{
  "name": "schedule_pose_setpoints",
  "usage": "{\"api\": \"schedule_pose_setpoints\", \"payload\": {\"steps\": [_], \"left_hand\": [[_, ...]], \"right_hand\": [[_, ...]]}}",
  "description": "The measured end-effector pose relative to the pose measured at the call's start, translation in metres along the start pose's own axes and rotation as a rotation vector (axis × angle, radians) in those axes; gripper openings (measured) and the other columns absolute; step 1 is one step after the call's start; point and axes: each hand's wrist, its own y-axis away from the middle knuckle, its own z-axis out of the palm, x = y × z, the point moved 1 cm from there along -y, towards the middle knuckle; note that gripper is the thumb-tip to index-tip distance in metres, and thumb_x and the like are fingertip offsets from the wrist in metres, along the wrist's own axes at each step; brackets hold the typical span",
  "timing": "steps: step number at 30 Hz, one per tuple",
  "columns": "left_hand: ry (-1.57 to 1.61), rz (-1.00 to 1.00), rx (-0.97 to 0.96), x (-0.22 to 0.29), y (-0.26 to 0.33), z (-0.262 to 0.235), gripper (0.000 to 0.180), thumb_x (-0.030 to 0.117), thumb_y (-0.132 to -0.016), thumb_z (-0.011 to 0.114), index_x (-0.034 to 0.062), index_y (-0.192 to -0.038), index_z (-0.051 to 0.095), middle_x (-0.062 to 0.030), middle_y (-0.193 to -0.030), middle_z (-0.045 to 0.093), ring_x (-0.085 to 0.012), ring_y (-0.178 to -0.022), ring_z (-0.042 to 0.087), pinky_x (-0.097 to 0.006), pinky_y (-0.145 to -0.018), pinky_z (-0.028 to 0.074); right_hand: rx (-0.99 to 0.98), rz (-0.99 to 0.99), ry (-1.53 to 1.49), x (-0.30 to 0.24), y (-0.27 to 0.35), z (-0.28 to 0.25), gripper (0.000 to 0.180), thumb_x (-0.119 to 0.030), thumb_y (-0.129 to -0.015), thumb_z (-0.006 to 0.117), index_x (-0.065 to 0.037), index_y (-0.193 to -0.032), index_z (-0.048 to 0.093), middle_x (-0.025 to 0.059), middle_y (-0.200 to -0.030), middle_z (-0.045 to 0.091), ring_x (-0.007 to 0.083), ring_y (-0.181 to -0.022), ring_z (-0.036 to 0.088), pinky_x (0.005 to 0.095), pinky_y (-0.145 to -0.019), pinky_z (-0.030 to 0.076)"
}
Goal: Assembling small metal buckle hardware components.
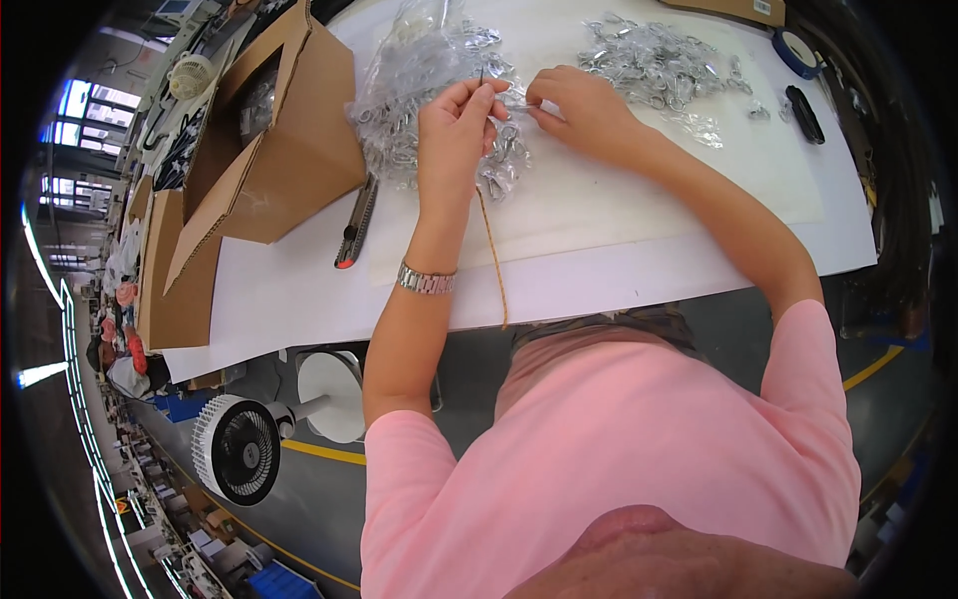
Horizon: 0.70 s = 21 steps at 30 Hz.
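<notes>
Now, line by line, what we see from the head view:

Left hand: our left hand (457, 125) is raised over the white counter (619, 270), fingers pinched shut on the upper end of a thin brown cord (491, 250); a silver metal wristwatch (426, 281) sits on that wrist.

Right hand: our right hand (579, 110) lies just right of the left one, fingertips closed on a small clear plastic packet with a metal piece inside (523, 104), held between the two hands.

Cord: it hangs from the left fingers, runs toward us across the counter and ends at the near edge.

Packets under the hands: a heap of small clear plastic bags holding metal parts (419, 80) lies on the counter beneath and to the left of both hands, touching the left hand's fingers.

Far right pile: a second loose pile of shiny metal parts in clear bags (659, 60) lies farther away and to the right, apart from the right hand.

Box: an open brown cardboard box (289, 140) stands on the left of the counter, flaps spread, with clear bags inside it.

Knife: a black and orange utility knife (356, 225) lies between the box and the left forearm.

Tape: a blue roll of tape (795, 50) rests at the far right, with a black oblong object (804, 114) just nearer to us.

Floor: a white round electric fan (238, 448) stands below the counter's near left edge.
</notes>
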Motion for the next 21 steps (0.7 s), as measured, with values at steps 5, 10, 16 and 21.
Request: {"api": "schedule_pose_setpoints", "payload": {"steps": [5, 10, 16, 21], "left_hand": [[-0.589, 0.327, 0.147, -0.002, 0.002, 0.007, 0.023, 0.019, -0.098, 0.067, -0.0013, -0.108, 0.073, -0.0001, -0.077, 0.069, -0.0032, -0.054, 0.044, -0.022, -0.049, 0.034], [-0.356, 0.009, -0.075, 0.004, 0.003, 0.01, 0.021, 0.019, -0.094, 0.071, -0.0014, -0.091, 0.074, 0.0006, -0.067, 0.065, -0.0038, -0.054, 0.045, -0.024, -0.05, 0.035], [-0.501, 0.037, -0.047, 0.006, 0.007, 0.016, 0.028, 0.023, -0.094, 0.074, 0.0013, -0.077, 0.068, 0.0021, -0.061, 0.059, -0.0031, -0.054, 0.042, -0.023, -0.049, 0.03], [-0.569, 0.088, -0.087, 0.006, 0.008, 0.016, 0.035, 0.025, -0.095, 0.075, 0.0035, -0.07, 0.062, 0.0039, -0.059, 0.053, -0.0031, -0.054, 0.039, -0.024, -0.049, 0.027]], "right_hand": [[-0.144, 0.417, -0.712, -0.008, 0.007, -0.029, 0.018, -0.022, -0.099, 0.065, -0.004, -0.099, 0.067, 0.0038, -0.09, 0.073, 0.0129, -0.083, 0.068, 0.0296, -0.074, 0.053], [-0.307, 0.561, -1.134, -0.011, 0.029, -0.035, 0.024, -0.028, -0.101, 0.062, -0.005, -0.102, 0.067, 0.0062, -0.091, 0.073, 0.0116, -0.081, 0.069, 0.0272, -0.077, 0.054], [-0.377, 0.701, -1.211, -0.023, 0.027, -0.044, 0.027, -0.031, -0.101, 0.065, -0.004, -0.103, 0.068, 0.006, -0.087, 0.073, 0.0118, -0.08, 0.071, 0.0253, -0.072, 0.056], [-0.389, 0.601, -1.177, -0.017, 0.029, -0.043, 0.027, -0.031, -0.101, 0.068, -0.004, -0.102, 0.069, 0.0051, -0.089, 0.073, 0.0124, -0.077, 0.071, 0.0261, -0.071, 0.056]]}}
